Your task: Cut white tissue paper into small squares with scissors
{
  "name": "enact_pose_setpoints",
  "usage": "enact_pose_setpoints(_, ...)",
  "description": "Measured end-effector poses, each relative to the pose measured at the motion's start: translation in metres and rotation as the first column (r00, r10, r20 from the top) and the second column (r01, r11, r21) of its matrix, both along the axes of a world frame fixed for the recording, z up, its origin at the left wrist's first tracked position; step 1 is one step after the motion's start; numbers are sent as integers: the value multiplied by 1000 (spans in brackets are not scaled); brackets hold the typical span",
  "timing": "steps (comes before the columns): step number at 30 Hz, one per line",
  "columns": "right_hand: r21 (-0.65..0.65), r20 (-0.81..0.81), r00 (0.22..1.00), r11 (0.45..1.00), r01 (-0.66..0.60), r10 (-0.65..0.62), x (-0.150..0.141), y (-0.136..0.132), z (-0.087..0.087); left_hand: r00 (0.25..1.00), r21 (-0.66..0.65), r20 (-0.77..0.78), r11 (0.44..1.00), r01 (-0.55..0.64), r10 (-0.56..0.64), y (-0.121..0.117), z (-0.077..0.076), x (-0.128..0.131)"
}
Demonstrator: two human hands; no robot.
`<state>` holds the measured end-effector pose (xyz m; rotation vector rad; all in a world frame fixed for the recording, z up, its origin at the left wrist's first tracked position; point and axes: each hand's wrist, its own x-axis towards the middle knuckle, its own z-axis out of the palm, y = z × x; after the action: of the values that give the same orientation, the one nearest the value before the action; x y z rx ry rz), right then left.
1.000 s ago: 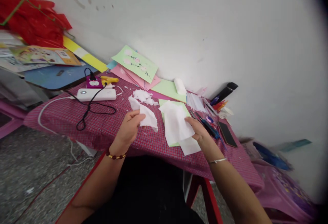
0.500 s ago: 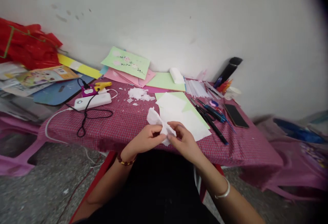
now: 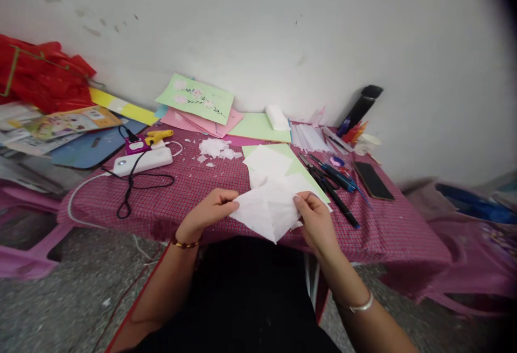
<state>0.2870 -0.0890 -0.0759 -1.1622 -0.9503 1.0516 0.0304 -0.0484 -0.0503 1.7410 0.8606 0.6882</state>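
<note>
Checked tablecloth [image 3: 375, 234] | white sheet [image 3: 264, 210] between left hand [image 3: 216, 207] and right hand [image 3: 317, 215], seemingly creased

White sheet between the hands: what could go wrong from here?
The white sheet looks thin and is held by opposite sides, so if the left hand and right hand pull apart, it may tear or crease. The dark pen-like tool lies near the table's front edge beside the right hand, so a sideways bump might knock it off. The loose white scraps could scatter if brushed.
</note>
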Motion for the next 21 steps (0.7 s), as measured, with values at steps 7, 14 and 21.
enact_pose_setpoints(7,53,253,968,998,-12,-2,1,-4,9,981,51,-194,999,14,-4,2,15,7)
enact_pose_setpoints(14,111,446,893,986,-126,64,-1,-15,23,907,314,-324,935,-164,268,-6,32,49)
enact_pose_setpoints(21,95,417,908,993,-77,31,24,-13,20,938,122,-61,935,-333,342,-18,40,48)
